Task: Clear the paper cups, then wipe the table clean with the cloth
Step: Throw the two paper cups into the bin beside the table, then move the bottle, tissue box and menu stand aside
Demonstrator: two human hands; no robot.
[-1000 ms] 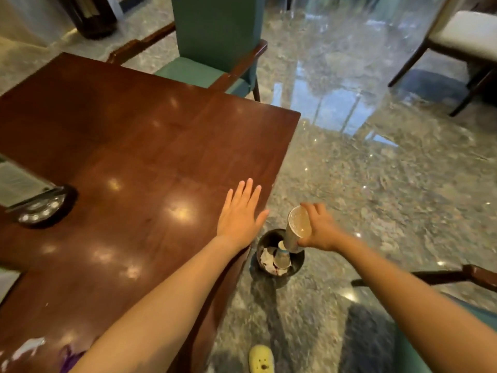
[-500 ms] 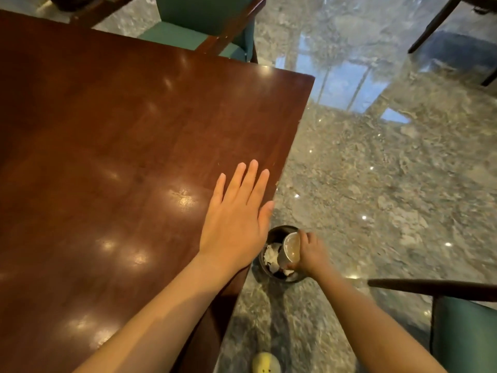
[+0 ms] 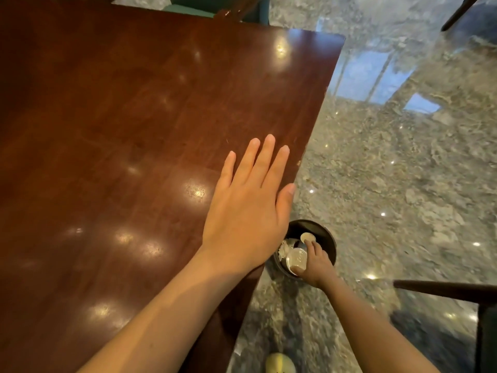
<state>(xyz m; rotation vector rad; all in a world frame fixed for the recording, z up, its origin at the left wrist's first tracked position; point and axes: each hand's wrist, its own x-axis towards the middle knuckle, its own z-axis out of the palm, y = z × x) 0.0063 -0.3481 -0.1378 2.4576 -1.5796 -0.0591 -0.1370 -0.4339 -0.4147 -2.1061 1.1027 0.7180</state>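
My left hand [image 3: 247, 208] lies flat, fingers apart, on the right edge of the glossy brown table [image 3: 121, 130]. Below the edge, on the floor, stands a small dark round bin [image 3: 329, 242]. My right hand [image 3: 314, 263] reaches into it, fingers around a stack of paper cups [image 3: 295, 258] whose open mouth faces up. Another paper cup [image 3: 308, 236] and crumpled white paper [image 3: 283, 250] lie inside the bin. No cloth is in view.
The floor [image 3: 403, 170] is polished grey marble. A teal chair [image 3: 215, 8] stands at the table's far side. A dark wooden chair arm [image 3: 443, 289] juts in at the lower right. A yellow slipper [image 3: 279, 363] shows at the bottom edge.
My right hand has lowered the paper cups from above the bin down into it. My head has leaned forward, so the table fills more of the view. My left hand has stayed flat.
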